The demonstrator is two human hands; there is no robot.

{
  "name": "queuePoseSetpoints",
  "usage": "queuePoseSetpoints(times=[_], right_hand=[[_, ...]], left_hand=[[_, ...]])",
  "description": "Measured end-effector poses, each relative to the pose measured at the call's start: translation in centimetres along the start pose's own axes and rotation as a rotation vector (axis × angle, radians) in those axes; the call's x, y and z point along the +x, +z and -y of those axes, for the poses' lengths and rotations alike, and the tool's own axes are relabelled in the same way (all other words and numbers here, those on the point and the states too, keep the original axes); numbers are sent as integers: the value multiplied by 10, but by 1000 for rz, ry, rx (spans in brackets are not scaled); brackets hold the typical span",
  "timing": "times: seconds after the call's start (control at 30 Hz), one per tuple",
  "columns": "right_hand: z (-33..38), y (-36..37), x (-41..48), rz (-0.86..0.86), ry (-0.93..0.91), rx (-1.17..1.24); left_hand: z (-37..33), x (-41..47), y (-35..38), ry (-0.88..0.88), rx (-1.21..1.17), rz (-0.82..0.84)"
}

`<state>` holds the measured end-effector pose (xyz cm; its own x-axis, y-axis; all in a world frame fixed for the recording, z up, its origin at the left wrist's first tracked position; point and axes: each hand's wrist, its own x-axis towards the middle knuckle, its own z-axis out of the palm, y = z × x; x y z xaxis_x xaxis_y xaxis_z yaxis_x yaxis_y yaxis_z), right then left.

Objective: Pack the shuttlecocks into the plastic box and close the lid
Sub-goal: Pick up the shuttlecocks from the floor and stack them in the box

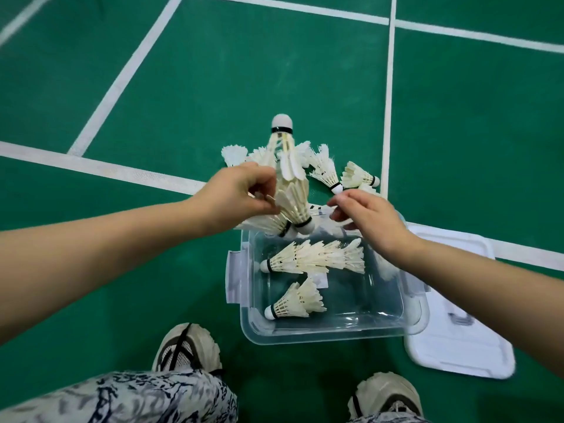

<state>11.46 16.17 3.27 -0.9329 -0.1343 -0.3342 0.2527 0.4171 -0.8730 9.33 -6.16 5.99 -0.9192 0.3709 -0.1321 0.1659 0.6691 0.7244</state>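
Partway there. Two bundles (314, 257) lie in the box (305, 340). The left hand (238, 193) grips a stack (293, 193) over its far rim. The right hand (366, 218) is curled; I can't tell if it holds anything. Loose shuttlecocks (326, 169) wait on the floor (183, 87), and the lid (457, 346) lies off, beside the box.

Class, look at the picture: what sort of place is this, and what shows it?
Most likely a badminton court: green floor with white lines, and feather shuttlecocks lying on it.
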Motion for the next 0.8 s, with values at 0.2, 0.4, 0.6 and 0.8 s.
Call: queuePoseSetpoints(times=[0.2, 0.4, 0.6, 0.8], right_hand=[[8, 18, -2, 299, 90, 277], [2, 23, -8, 214, 156, 481], [-1, 18, -2, 4, 196, 514], [-16, -12, 1, -16, 73, -391]], left_hand=[[-12, -12, 36, 18, -41, 207], [-12, -15, 54, -39, -60, 266], [-9, -16, 55, -42, -54, 293], [8, -21, 54, -91, -47, 237]])
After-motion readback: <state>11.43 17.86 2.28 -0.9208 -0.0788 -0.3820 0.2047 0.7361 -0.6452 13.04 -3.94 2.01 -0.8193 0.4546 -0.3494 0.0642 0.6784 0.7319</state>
